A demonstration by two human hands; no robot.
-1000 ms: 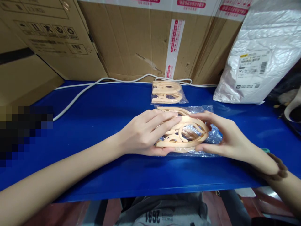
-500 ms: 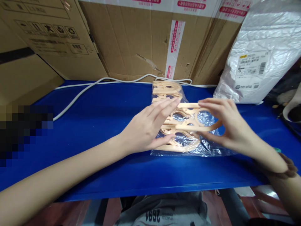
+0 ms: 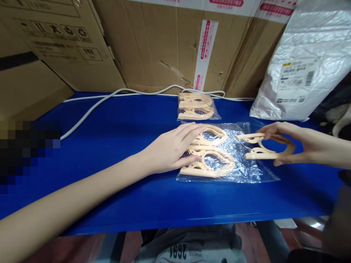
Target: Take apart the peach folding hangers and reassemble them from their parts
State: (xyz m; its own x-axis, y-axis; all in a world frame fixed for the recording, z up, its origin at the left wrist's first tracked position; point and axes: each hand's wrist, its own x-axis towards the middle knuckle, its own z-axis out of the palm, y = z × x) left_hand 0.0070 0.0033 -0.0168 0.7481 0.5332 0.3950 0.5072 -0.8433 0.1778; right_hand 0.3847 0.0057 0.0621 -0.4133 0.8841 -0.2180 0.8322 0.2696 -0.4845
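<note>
My left hand (image 3: 171,149) lies flat, fingers stretched out, on peach plastic folding hangers (image 3: 208,155) that rest on a clear plastic bag (image 3: 246,171) on the blue table (image 3: 117,146). My right hand (image 3: 290,140) holds one peach hanger (image 3: 264,148) just above the bag's right edge, fingers curled around its far end. A sealed bag of the same hangers (image 3: 196,106) lies further back, near the boxes.
Cardboard boxes (image 3: 153,40) line the back and left of the table. A white cable (image 3: 109,98) runs along the back edge. A silver-white parcel bag (image 3: 301,65) with a label leans at the back right. The table's front edge is close to my body.
My right hand pulled one hanger off the stack and moved it right, away from the others. My left hand stayed on the remaining hangers, pressing them down on the bag.
</note>
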